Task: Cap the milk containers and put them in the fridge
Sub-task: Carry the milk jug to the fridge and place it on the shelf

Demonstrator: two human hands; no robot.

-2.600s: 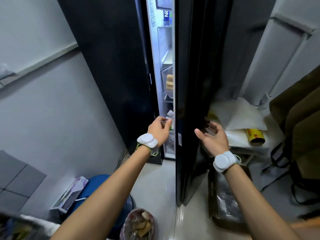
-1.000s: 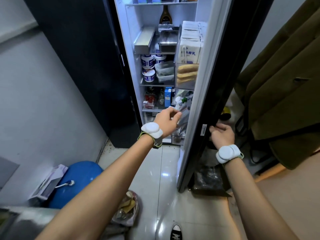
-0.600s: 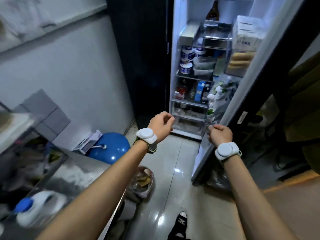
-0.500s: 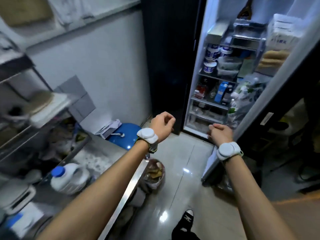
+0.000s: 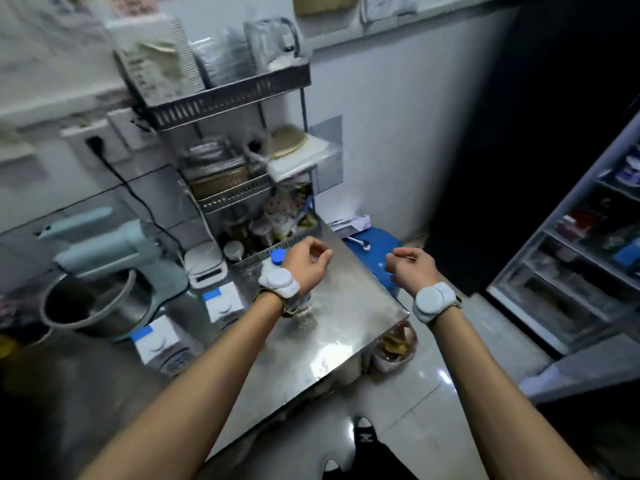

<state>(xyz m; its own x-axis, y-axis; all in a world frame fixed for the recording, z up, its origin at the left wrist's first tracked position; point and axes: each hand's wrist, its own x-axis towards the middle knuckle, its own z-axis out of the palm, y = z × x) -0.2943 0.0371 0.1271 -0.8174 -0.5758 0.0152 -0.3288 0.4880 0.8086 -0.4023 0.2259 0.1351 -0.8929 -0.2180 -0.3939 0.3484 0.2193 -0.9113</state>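
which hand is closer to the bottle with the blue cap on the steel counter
Left. The left hand hangs directly over the blue-capped bottle, its wrist covering most of it. The right hand is off past the counter's edge, well to the bottle's right.

Bare forearms, no sleeves, chunky white round wrist band (image 5: 433, 301) on each arm with a greenish-yellow strap, plus black-and-white sneakers (image 5: 364, 432).

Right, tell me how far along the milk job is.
Done: little can be confirmed; the fridge stands open, its contents too blurred to tell any milk. In hand: nothing; the left hand and right hand hover empty over the steel counter. Left: two milk cartons and a blue-capped bottle, mostly hidden behind the left wrist, wait on the counter.
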